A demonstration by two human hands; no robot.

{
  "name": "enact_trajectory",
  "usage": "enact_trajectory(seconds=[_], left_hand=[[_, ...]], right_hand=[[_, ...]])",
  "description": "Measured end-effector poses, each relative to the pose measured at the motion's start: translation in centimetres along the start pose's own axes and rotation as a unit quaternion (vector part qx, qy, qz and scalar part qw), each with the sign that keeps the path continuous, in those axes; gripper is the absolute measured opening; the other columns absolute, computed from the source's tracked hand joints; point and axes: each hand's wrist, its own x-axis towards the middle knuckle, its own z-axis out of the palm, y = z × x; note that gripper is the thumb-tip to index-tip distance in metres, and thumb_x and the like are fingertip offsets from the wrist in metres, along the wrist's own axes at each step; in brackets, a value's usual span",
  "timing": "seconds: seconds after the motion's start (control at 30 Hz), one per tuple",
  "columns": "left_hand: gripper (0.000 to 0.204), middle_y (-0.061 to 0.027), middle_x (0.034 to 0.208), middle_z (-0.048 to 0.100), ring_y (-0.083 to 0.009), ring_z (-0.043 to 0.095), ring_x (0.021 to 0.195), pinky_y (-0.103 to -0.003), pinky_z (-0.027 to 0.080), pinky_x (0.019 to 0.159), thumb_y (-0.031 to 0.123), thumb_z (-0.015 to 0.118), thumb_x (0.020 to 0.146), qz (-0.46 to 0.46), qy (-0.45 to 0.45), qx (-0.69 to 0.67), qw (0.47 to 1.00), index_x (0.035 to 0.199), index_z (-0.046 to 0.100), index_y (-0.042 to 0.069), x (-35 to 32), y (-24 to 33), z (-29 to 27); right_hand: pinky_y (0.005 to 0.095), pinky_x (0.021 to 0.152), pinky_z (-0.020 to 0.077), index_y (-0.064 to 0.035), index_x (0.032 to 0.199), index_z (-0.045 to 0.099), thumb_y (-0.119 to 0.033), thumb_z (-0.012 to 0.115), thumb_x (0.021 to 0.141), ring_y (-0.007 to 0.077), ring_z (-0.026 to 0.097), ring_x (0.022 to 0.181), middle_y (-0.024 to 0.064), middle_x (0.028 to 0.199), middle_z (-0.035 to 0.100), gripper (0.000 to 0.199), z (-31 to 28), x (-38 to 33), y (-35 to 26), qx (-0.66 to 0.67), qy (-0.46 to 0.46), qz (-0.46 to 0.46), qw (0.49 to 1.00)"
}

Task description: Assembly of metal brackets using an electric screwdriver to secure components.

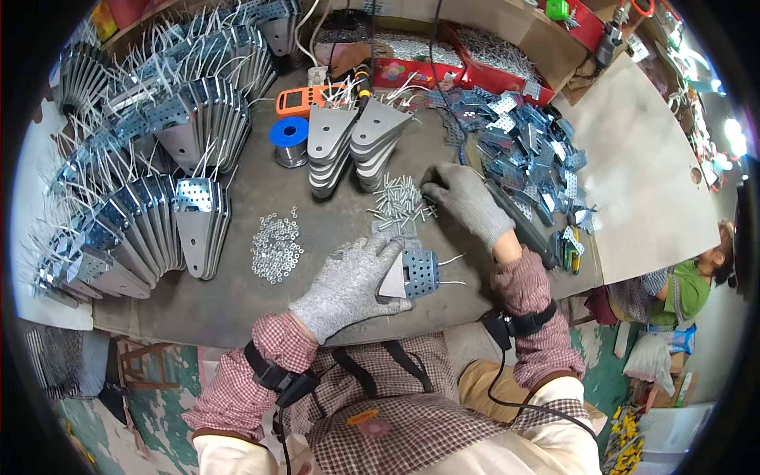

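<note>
The left hand (348, 285) is gripping a metal bracket (410, 275) at the near edge of the table (237, 301) — steadying it — while the right hand (465, 202), fingers curled, is reaching into the screws (398, 202) just beyond, with washers (276, 245) piled to the left.

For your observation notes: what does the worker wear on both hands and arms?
Grey knitted gloves cover the left hand and right hand. Sleeves are red-and-white checked, cream oversleeves above. A black strap with a small device and black cable circles each forearm.
</note>
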Motion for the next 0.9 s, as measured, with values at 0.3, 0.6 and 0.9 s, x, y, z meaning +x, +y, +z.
enact_trajectory(seconds=[0.3, 0.6, 0.9], left_hand=[[0.095, -0.0224, 0.132, 0.055, -0.0403, 0.057, 0.121, -0.048, 0.047, 0.102, 0.062, 0.077, 0.077, 0.0, 0.019, -0.005, 1.0, 0.144, 0.048, 0.001, -0.3, -0.8, 1.0], [0.095, -0.022, 0.135, 0.054, -0.0393, 0.056, 0.124, -0.049, 0.047, 0.104, 0.062, 0.077, 0.077, -0.024, 0.015, -0.01, 1.0, 0.142, 0.05, -0.001, -0.2, -0.1, 0.2], [0.087, -0.0187, 0.13, 0.054, -0.0384, 0.057, 0.119, -0.049, 0.047, 0.103, 0.058, 0.076, 0.079, 0.012, 0.018, 0.003, 1.0, 0.15, 0.048, 0.015, 0.0, 0.3, -0.1]], right_hand=[[0.0421, 0.089, 0.0508, -0.0031, 0.104, 0.069, -0.012, 0.065, 0.09, 0.0331, 0.063, 0.096, 0.0148, 0.1, 0.065, 0.017, 1.7, -6.9, -4.4, 0.161, -0.072, -0.073, 0.982], [0.0426, 0.086, 0.0535, -0.0064, 0.114, 0.071, -0.009, 0.07, 0.087, 0.0364, 0.063, 0.099, 0.0167, 0.109, 0.063, 0.027, 3.3, -7.4, -2.7, 0.001, 0.1, -0.138, 0.985], [0.0462, 0.086, 0.0538, -0.003, 0.121, 0.058, -0.006, 0.061, 0.088, 0.0383, 0.066, 0.099, 0.0207, 0.109, 0.064, 0.033, 1.2, -3.2, -1.8, -0.162, 0.029, 0.007, 0.986]])
